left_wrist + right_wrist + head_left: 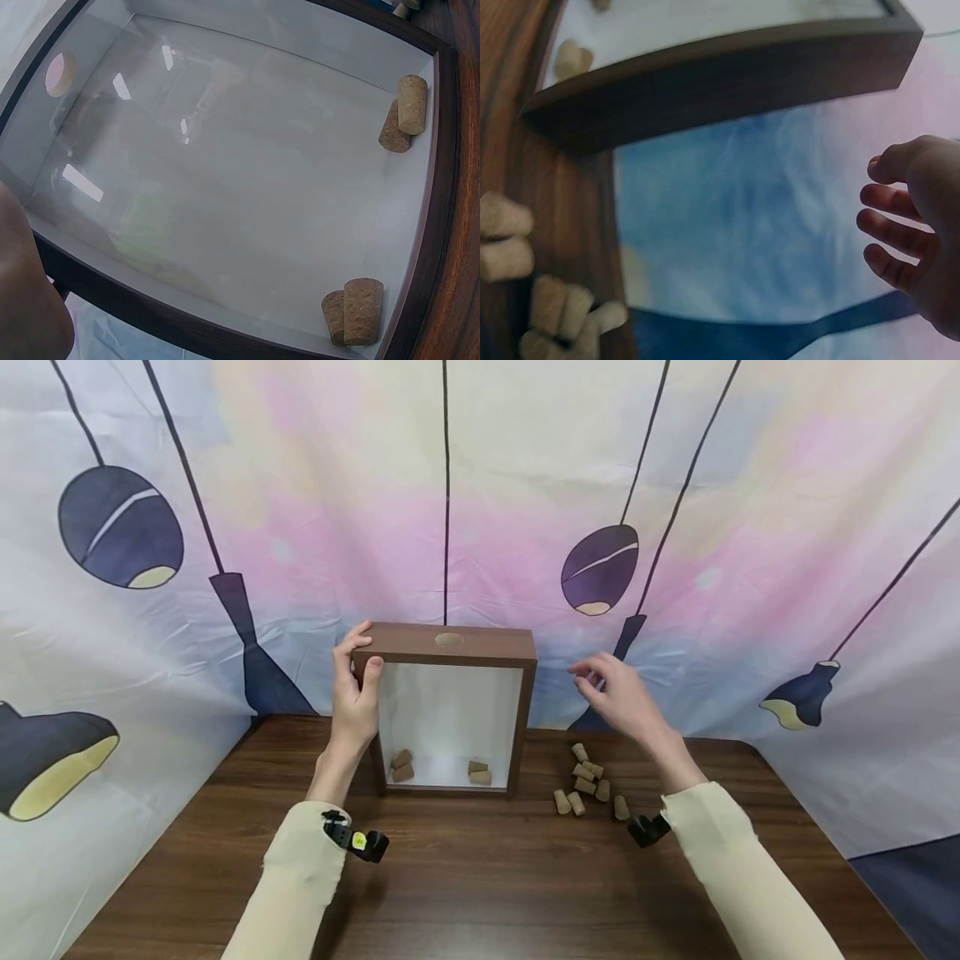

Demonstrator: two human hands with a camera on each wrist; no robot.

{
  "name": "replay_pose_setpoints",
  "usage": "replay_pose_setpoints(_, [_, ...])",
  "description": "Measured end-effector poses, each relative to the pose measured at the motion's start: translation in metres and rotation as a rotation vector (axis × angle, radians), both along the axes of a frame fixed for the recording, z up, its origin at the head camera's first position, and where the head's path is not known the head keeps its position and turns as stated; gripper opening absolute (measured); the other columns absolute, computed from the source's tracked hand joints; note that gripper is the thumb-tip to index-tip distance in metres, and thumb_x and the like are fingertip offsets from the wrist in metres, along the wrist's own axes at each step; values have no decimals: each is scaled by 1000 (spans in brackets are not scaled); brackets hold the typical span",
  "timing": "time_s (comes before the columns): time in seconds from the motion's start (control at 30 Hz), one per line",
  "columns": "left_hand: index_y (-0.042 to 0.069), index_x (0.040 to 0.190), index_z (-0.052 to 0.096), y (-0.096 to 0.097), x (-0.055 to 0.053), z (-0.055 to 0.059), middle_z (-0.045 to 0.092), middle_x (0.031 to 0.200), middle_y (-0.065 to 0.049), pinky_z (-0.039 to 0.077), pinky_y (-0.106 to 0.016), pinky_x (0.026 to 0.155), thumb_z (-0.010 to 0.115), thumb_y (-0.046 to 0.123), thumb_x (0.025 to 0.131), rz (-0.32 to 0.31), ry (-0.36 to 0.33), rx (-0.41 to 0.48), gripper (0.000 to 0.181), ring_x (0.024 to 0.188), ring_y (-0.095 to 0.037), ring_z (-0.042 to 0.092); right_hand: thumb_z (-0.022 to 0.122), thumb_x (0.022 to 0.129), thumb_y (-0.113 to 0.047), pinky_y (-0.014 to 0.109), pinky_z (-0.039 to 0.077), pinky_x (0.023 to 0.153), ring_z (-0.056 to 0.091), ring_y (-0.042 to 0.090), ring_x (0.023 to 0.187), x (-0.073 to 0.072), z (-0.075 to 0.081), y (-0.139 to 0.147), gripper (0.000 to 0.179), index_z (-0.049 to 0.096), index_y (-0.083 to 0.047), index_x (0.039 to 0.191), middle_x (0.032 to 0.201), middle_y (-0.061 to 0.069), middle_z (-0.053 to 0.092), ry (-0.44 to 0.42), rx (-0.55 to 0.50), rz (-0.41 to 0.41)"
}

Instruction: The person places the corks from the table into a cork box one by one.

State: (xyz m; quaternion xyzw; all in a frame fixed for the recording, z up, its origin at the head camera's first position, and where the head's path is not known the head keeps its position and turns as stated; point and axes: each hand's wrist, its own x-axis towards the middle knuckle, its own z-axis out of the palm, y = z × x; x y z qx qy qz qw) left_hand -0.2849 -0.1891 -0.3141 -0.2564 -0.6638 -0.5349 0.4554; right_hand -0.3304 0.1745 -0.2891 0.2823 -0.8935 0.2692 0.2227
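My left hand grips the upper left corner of a brown shadow box frame, which stands upright on the table. Its thumb lies on the front edge, with fingers over the side. An oval hole is in the top side. Behind the clear front, two corks lie at the bottom left and two more corks at the bottom right. My right hand hovers in the air right of the frame, fingers loosely bent, holding nothing. Below it lies a group of loose corks.
The dark wooden table carries the frame near its back edge. A cloth backdrop printed with hanging lamps rises right behind the table. Small black cameras are strapped to both wrists.
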Motion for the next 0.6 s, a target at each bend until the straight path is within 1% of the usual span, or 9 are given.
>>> replay_pose_setpoints(0.2, [-12, 125, 39, 0, 0, 0, 37, 150, -29, 29, -22, 105, 46, 15, 106, 7, -9, -7, 33, 143, -39, 32, 61, 98, -11, 36, 46, 73, 58, 18, 82, -3, -27, 17, 21, 71, -6, 115, 102, 8, 67, -47, 37, -36])
replay_pose_setpoints(0.3, [-12, 125, 39, 0, 1, 1, 37, 150, -30, 28, -24, 108, 46, 12, 106, 11, -13, -9, 32, 144, -39, 31, 62, 97, -12, 34, 45, 72, 56, 17, 80, -3, -38, 24, 20, 72, -7, 114, 99, 6, 67, -56, 57, -51])
replay_pose_setpoints(0.43, [-12, 125, 39, 1, 2, 2, 36, 150, -30, 26, -27, 111, 46, 13, 106, 14, -20, -13, 32, 145, -39, 29, 64, 96, -10, 34, 44, 70, 55, 16, 78, -4, -55, 32, 18, 73, -6, 111, 95, 7, 66, -75, 72, -43])
replay_pose_setpoints(0.6, [-12, 125, 39, 1, 2, 1, 37, 150, -29, 28, -25, 108, 46, 13, 106, 19, -23, -11, 32, 144, -39, 30, 64, 96, -9, 34, 45, 70, 55, 16, 78, -7, -80, 40, 18, 72, -4, 110, 95, 8, 65, -134, 101, -23])
